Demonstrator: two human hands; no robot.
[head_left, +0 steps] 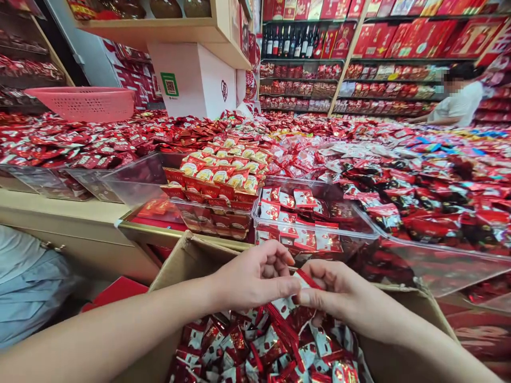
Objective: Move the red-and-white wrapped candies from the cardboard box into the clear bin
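We hold a thin stack of red-and-white foil sweet packets [302, 281] pinched between the closed fingertips of our left hand [251, 279] and right hand [339, 292], seemingly to square it, just above the open brown cardboard box [187, 260] of loose ones, near the clear plastic bin [255, 215].

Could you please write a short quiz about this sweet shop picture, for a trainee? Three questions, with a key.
1. Multiple choice: the left hand and the right hand pinch a small red-and-white wrapped packet over which container? A) open brown cardboard box B) pink plastic mesh basket C) clear plastic bin
2. True or false: the pink basket sits inside the cardboard box.
3. Short answer: what shirt colour does the other person at the far right wear?
Key: 1 A; 2 false; 3 white.
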